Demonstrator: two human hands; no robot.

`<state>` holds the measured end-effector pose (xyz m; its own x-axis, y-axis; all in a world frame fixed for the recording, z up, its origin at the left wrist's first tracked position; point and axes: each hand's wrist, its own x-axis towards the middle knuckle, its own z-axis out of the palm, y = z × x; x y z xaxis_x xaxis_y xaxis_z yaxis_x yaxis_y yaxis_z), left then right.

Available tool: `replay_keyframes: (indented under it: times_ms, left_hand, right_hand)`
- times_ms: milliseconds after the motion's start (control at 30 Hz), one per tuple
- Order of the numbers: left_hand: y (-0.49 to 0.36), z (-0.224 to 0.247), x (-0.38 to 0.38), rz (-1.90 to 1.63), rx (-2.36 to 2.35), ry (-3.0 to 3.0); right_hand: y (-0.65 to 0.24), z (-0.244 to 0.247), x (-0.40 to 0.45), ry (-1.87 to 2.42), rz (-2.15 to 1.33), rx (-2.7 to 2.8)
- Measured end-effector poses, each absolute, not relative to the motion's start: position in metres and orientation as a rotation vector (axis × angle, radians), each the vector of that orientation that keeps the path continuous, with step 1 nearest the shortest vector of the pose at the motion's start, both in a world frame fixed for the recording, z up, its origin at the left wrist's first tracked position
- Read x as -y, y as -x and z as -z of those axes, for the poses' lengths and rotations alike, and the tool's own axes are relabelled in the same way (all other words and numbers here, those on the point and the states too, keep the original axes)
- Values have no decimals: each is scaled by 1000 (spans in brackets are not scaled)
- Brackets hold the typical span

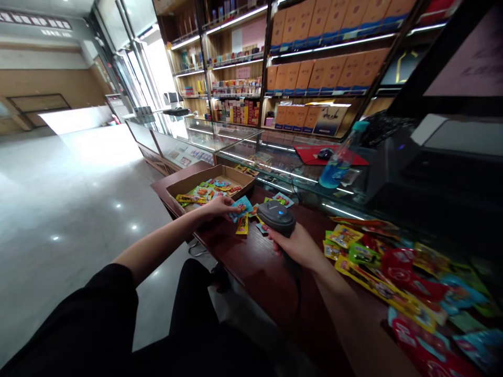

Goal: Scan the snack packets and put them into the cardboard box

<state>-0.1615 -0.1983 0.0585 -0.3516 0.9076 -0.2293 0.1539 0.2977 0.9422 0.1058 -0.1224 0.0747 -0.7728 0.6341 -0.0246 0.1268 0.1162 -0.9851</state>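
Note:
My left hand [221,207] is closed on the edge of a light blue snack packet [242,206], just beyond the near side of a cardboard box. In my right hand [293,242] is a black barcode scanner [277,217], its head toward the packets and a blue light on top. A yellow snack packet [242,225] lies on the dark wooden table [236,256] below the blue one. A few more packets lie partly hidden behind the scanner. The open cardboard box [231,175] holds several colourful snack packets [202,191].
A pile of snack packets [377,256] covers the table at right. Behind stands a glass counter [271,157] with a blue-liquid bottle [334,167], a red mat [306,153] and a mouse [325,153]. Shelves of orange boxes [330,70] line the wall. A dark machine [432,178] stands at right.

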Motion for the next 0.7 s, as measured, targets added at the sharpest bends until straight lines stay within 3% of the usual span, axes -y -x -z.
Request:
replay_keyframes:
  times_ms: [333,700]
  left_hand:
    - [159,-81,185,-1338,-1411,-742]
    - [147,-77,178,-1498,-1450,-671]
  right_hand:
    - [-105,-67,122,716,-1647,2097]
    - [-102,-61,119,721,-1622,2125]
